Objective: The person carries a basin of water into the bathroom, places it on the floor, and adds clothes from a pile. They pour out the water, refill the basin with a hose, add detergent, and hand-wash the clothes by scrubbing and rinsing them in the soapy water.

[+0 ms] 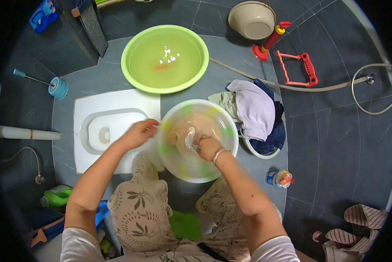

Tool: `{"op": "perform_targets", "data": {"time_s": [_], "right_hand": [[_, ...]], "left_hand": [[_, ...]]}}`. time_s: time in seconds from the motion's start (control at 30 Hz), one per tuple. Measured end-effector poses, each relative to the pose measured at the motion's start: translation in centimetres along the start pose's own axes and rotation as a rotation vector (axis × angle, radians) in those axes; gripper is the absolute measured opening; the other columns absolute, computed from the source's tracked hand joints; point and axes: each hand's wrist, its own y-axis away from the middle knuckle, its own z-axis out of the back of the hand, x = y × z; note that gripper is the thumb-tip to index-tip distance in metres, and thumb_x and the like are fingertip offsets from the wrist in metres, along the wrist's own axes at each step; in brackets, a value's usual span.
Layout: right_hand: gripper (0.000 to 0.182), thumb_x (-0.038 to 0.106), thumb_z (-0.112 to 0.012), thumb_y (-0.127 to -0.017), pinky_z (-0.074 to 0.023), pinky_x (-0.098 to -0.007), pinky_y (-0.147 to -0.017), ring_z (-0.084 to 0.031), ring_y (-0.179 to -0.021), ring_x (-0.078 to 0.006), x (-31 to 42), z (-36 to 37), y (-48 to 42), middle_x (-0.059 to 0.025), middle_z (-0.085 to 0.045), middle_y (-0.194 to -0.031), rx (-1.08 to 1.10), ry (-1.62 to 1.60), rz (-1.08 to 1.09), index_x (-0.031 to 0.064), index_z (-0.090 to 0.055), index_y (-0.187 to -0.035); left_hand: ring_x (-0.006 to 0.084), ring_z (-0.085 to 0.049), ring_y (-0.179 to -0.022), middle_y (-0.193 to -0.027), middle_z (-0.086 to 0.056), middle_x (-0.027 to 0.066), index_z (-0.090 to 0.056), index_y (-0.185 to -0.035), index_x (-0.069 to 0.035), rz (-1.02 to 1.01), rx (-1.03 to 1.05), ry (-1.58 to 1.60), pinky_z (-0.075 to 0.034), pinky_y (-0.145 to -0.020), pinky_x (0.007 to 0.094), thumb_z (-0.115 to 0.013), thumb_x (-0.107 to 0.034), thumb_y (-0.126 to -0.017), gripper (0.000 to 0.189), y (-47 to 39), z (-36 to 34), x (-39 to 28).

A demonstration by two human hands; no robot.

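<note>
Before me stands a translucent white basin [169,163] with green and yellow patches, holding cloudy, peach-toned contents; water and cloth are hard to tell apart. My right hand [210,146], a bangle at its wrist, reaches inside and grips a small whitish piece, apparently wet cloth [189,137]. Just outside the basin's left rim, my left hand [142,131] is blurred by motion. It hangs over the edge of the white squat toilet [117,113], fingers slightly apart, nothing visible in it.
Beyond is a lime-green tub [165,90] of water. At right, clothes [253,106] pile over a white bucket [264,156], near a tub bearing a label [274,177]. A hose [326,87] crosses behind. A red-handled plunger [270,41] and a beige basin [252,21] stand by the wall.
</note>
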Motion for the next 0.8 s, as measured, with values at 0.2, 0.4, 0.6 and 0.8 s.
{"op": "perform_targets", "data": {"time_s": [0.2,0.4,0.6,0.8], "right_hand": [[0.041,0.023,-0.056,-0.084,-0.0408,-0.0417,-0.097,-0.046,-0.116,-0.0402,-6.5,-1.5,-3.3,-0.0202,-0.044,-0.132,-0.197,0.004,0.161,0.0138,-0.054,-0.124],[0.055,0.031,-0.061,-0.082,-0.039,-0.0414,-0.099,-0.043,-0.12,-0.0411,-4.7,-5.5,-8.9,-0.0254,-0.034,-0.139,-0.411,-0.114,-0.129,0.0267,-0.043,-0.134],[0.035,0.024,-0.059,-0.082,-0.0443,-0.0476,-0.082,-0.053,-0.095,-0.0421,-4.3,-6.5,-8.5,-0.0244,-0.054,-0.1,-0.504,-0.583,-0.055,0.0013,-0.052,-0.108],[0.025,0.014,-0.055,-0.083,-0.043,-0.0484,-0.078,-0.054,-0.086,-0.0422,3.9,-3.7,1.1,-0.0236,-0.055,-0.092,-0.614,-0.915,0.112,-0.0008,-0.048,-0.102]], "left_hand": [[0.0168,-0.056,-0.079,-0.097,-0.056,0.0085,-0.039,-0.137,-0.013,0.147,0.443,-0.109,-0.051,-0.064,0.0304,-0.057,-0.031,-0.089,0.055,-6.1,-8.7,-1.7],[0.0241,-0.058,-0.088,-0.108,-0.054,0.0137,-0.026,-0.143,-0.008,0.626,0.329,0.423,-0.052,-0.07,0.0386,-0.057,-0.041,-0.088,0.071,-8.3,-16.7,6.5],[0.0351,-0.037,-0.128,-0.146,-0.028,0.0151,-0.019,-0.146,-0.018,0.618,0.366,1.205,-0.036,-0.099,0.0544,-0.036,-0.068,-0.087,0.08,-8.9,-18.3,2.0],[0.0358,-0.038,-0.127,-0.142,-0.035,0.0124,-0.028,-0.143,-0.016,0.402,0.072,1.496,-0.031,-0.102,0.056,-0.029,-0.064,-0.09,0.072,-9.8,-16.8,-2.2]]}}
